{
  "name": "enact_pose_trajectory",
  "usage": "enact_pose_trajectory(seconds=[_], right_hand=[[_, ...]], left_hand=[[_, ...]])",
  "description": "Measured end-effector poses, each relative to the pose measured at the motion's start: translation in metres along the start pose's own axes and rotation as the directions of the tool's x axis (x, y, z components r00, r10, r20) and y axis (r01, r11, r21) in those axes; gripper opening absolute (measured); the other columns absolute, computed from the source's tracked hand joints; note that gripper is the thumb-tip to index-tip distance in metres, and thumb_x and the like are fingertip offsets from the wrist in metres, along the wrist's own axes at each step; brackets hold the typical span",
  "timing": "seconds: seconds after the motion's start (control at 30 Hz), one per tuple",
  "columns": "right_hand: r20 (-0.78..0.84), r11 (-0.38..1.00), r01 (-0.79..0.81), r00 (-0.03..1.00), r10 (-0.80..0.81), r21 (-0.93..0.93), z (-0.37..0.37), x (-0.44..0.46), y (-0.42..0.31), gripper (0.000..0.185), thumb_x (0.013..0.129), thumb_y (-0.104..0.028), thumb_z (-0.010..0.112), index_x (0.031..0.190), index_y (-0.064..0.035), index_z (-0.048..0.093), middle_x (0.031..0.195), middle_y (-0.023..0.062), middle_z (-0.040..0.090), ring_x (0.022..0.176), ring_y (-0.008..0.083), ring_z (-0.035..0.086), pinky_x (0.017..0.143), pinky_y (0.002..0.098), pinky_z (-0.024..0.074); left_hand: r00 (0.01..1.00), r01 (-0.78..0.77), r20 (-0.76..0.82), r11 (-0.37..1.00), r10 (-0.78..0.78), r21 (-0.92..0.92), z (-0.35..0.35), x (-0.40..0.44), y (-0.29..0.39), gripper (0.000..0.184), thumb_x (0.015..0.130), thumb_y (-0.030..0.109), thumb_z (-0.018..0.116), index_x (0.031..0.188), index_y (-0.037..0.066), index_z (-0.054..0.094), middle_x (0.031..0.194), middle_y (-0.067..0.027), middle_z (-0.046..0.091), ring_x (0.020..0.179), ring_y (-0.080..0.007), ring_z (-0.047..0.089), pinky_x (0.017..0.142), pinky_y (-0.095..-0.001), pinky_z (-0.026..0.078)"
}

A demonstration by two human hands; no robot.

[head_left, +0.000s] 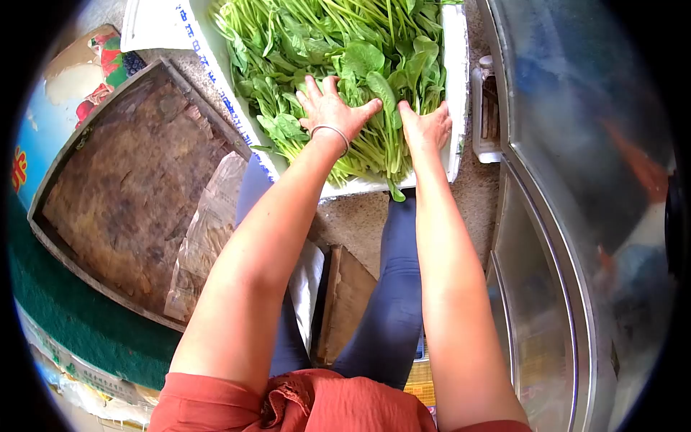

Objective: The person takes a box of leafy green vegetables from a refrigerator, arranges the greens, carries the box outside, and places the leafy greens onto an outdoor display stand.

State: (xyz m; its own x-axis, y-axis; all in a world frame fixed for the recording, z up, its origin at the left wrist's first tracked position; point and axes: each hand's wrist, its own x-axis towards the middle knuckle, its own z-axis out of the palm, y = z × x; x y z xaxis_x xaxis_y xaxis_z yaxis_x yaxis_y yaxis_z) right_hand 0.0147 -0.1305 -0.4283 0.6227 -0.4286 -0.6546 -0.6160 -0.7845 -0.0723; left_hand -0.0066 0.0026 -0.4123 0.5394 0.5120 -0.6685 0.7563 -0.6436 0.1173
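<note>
Leafy greens that look like spinach (288, 43) fill a white foam box (216, 75) with blue printing on its side. My left hand (335, 111), a bangle at its wrist, rests on the greens with thumb and fingers spread. Close to the box's right wall, my right hand (426, 129) presses into the greens, thumb apart from the fingers; some fingertips are hidden among the leaves. Stems lie between the two hands, and one leaf (396, 191) hangs over the near rim.
A worn wooden tray (129, 173) lies at the left, with a crumpled plastic sheet (205, 230) on its edge. On the right stands a shiny metal cabinet (576, 180). A white plastic container (486, 108) sits between box and cabinet. Below is a cardboard piece (345, 295).
</note>
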Motion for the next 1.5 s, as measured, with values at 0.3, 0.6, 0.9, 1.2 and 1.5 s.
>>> enact_pose_trajectory(seconds=[0.3,0.6,0.9,1.2,1.5], right_hand=[[0.021,0.988,0.086,0.996,-0.084,-0.129,0.000,-0.020,0.006,0.079,0.051,-0.044,0.061,0.112,-0.0011,0.035,0.117,0.0175,0.030,0.113,0.0313,0.024,0.090,0.0457,0.0201],[0.025,0.933,0.353,0.934,-0.355,0.064,0.033,-0.111,0.016,0.055,0.058,-0.032,0.057,0.101,0.0000,0.045,0.114,0.0198,0.034,0.106,0.0348,0.029,0.091,0.0421,0.0245],[-0.040,0.856,0.400,0.911,-0.411,0.326,0.038,-0.090,0.050,0.052,0.053,-0.018,0.063,0.100,-0.0012,0.045,0.104,0.0181,0.045,0.094,0.0327,0.042,0.082,0.0386,0.0347],[0.060,0.880,0.261,0.949,-0.309,0.397,0.005,-0.023,0.065,0.068,0.056,-0.028,0.065,0.107,0.0018,0.032,0.105,0.0194,0.043,0.097,0.0276,0.043,0.082,0.0340,0.0342],[0.289,0.765,-0.107,0.951,-0.107,0.636,0.015,0.012,0.043,0.074,0.058,-0.043,0.065,0.112,-0.0002,0.038,0.106,0.0179,0.047,0.097,0.0300,0.045,0.084,0.0330,0.0340]], left_hand=[[0.972,-0.215,0.074,0.971,0.223,-0.104,-0.002,0.003,-0.025,0.068,0.052,0.036,0.064,0.111,0.015,0.039,0.113,-0.0100,0.036,0.107,-0.0268,0.032,0.082,-0.0449,0.033],[0.834,-0.479,0.008,0.733,0.551,-0.483,-0.026,-0.012,-0.092,0.050,0.053,0.013,0.064,0.098,0.001,0.048,0.102,-0.0165,0.045,0.098,-0.0292,0.041,0.086,-0.0327,0.032],[0.814,-0.571,-0.201,0.814,0.545,-0.105,-0.009,-0.052,-0.073,0.066,0.044,0.015,0.071,0.101,0.003,0.041,0.108,-0.0138,0.039,0.107,-0.0313,0.034,0.086,-0.0358,0.032],[0.939,-0.343,-0.059,0.938,0.340,-0.058,-0.003,-0.068,-0.015,0.049,0.048,0.023,0.071,0.090,0.010,0.047,0.114,-0.0069,0.031,0.115,-0.0300,0.019,0.085,-0.0528,0.023],[0.932,-0.363,-0.084,0.910,0.354,-0.199,-0.062,-0.061,-0.032,0.076,0.047,0.033,0.072,0.110,0.010,0.037,0.127,-0.0204,0.009,0.119,-0.0375,0.006,0.090,-0.0544,0.015]])
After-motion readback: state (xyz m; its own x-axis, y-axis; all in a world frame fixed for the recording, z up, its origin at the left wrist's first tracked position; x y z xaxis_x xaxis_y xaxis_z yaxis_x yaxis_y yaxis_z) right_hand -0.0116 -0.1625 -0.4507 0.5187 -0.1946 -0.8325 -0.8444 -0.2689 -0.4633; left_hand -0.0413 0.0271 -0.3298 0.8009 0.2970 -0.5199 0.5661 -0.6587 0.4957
